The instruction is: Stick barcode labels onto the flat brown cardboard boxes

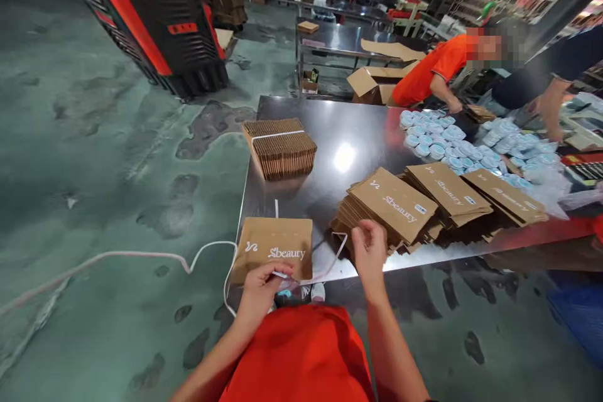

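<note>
The left hand pinches a white cord with fingers pressed together at the lower edge of a kraft bag. The right hand seems to hold the cord's other part, fingers curled, though this is hard to see. The bag lies with its long side across, printed "Sbeauty", at the counter's near corner, at 7 o'clock. The floor is open at its left; stacked bags sit at 2 o'clock from it.

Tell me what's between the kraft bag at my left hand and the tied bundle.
The head view shows steel tabletop and a short white cord rising from the kraft bag, stopping before the tied bundle.
</note>
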Demonstrator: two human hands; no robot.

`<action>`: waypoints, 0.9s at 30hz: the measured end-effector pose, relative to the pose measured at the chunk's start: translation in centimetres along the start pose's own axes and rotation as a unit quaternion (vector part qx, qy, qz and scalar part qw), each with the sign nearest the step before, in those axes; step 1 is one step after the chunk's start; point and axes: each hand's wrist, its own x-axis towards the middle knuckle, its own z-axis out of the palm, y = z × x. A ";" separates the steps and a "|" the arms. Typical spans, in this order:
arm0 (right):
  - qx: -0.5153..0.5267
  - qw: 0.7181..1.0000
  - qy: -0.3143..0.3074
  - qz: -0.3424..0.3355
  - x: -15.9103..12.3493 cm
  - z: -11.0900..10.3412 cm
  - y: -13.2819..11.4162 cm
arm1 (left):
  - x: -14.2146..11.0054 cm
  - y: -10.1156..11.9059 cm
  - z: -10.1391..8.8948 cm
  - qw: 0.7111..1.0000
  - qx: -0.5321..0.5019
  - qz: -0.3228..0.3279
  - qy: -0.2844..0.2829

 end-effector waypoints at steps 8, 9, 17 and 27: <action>0.212 0.914 -0.341 0.051 -7.1 5.6 -4.9 | -0.8 0.5 -0.8 0.999 -0.034 0.012 0.007; 0.220 0.911 -0.343 0.055 -7.1 5.6 -5.0 | -0.8 0.4 -0.8 0.999 -0.031 0.000 0.010; 0.214 0.913 -0.347 0.022 -6.8 5.3 -5.4 | -0.4 -0.9 -1.4 0.999 -0.002 -0.013 0.041; 0.222 0.911 -0.345 0.050 -7.0 5.4 -5.1 | -0.2 0.5 -1.3 0.999 0.027 -0.016 -0.015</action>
